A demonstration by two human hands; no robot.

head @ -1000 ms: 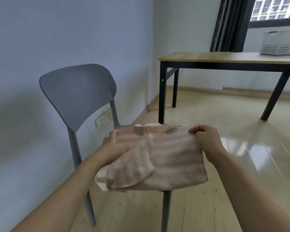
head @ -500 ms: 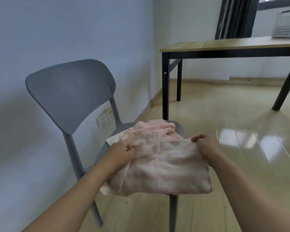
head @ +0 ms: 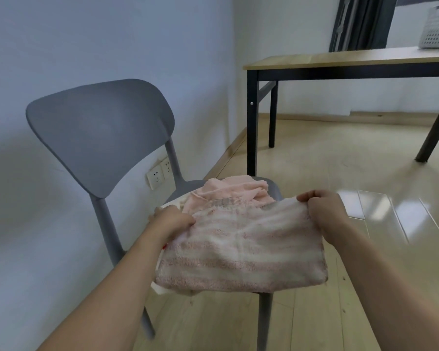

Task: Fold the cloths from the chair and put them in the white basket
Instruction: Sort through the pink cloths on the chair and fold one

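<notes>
My left hand [head: 171,220] pinches the striped cloth's [head: 241,249] left top corner, my right hand [head: 325,211] grips its right top corner, fingers curled; cloth stretched between them, hanging over the chair [head: 99,133] seat. Just beyond my fingers, a pink cloth [head: 228,190] crumpled on the seat. Far right, basket [head: 437,29] on the table [head: 340,59].
</notes>
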